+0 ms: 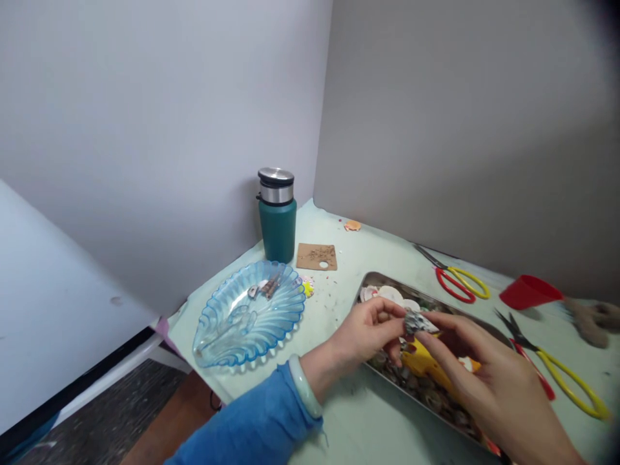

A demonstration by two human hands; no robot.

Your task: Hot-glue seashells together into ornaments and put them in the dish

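My left hand (pixel 371 332) and my right hand (pixel 498 374) meet over a metal tray (pixel 411 394). Between their fingertips they pinch a small rough grey piece (pixel 415 321) with a pale, pointed end toward the right hand. Both hands have their thumb and fingers closed on it. In the tray, under the hands, lie many small brownish and grey bits, pale flat discs (pixel 390 296) and a yellow item (pixel 422 359), partly hidden by my fingers.
A blue transparent leaf-shaped dish (pixel 232 345) holds a few small pieces. Behind it stand a green bottle (pixel 278 229) and a brown card (pixel 310 255). To the right lie scissors (pixel 453 278), more scissors (pixel 569 378), a red cup (pixel 530 292) and a brown lumpy object (pixel 588 323). Grey panels enclose the table.
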